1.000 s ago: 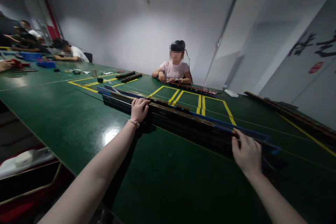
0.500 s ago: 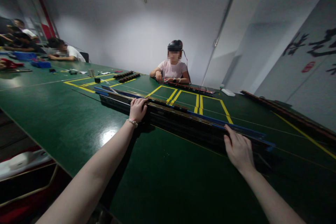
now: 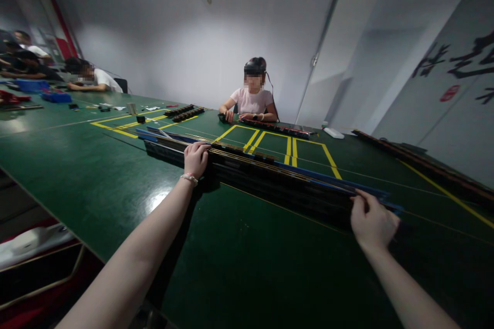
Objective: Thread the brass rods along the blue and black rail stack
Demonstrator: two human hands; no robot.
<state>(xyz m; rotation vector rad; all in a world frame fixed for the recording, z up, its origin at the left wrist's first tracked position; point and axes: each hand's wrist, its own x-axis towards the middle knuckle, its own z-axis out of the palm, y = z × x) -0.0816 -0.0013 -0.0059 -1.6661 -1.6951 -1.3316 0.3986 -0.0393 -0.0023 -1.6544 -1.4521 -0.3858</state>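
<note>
A long black bar-like assembly [image 3: 262, 177] with blue edging and thin brass-coloured strips along its top lies slantwise across the green table [image 3: 231, 262]. My left hand [image 3: 196, 159] grips its upper edge left of the middle, fingers curled over the top. Near the right end, my right hand [image 3: 373, 220] is closed at the same assembly's edge, thumb and forefinger close together. What the right fingertips pinch is partly hidden. The blue ends of the assembly stick out past both hands.
Yellow tape outlines [image 3: 292, 151] mark the table beyond the assembly. Across from me, a person [image 3: 252, 100] in a headset works at another dark strip [image 3: 276, 127]. Black slotted rails [image 3: 188, 114] lie at far left; a long dark strip [image 3: 420, 159] runs along the right.
My right hand has slid to the right along the assembly and its fingers have drawn in. My left hand has shifted slightly left. The person opposite now has a small dark object at one hand.
</note>
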